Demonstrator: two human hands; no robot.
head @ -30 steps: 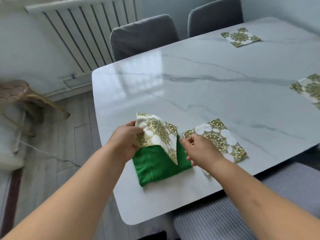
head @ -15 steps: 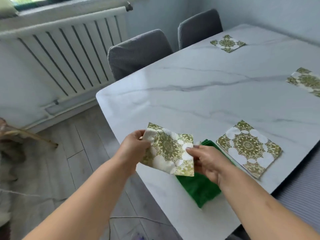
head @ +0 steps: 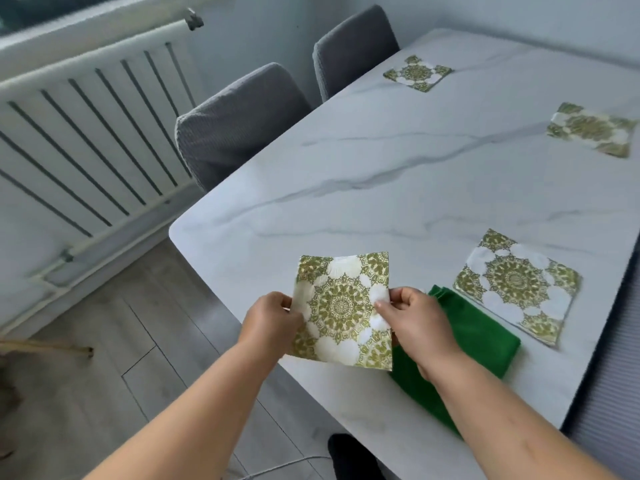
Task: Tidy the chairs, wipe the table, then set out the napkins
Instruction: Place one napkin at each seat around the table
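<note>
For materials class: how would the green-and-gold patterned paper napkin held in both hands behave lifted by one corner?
Probably light: the green-and-gold patterned paper napkin needs only fingertip pinches from the left hand and right hand. Likely floppy: it looks thin, so unsupported corners would droop.

Home dining room: table (head: 381,202), chairs (head: 239,112), radiator (head: 86,133)

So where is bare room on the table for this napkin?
Widest bare patch: the left edge of the table before the near grey chair, short of the far napkin. Also free: the middle, between right napkin and near napkin. Crowded: near edge, green cloth beside near napkin.
</note>
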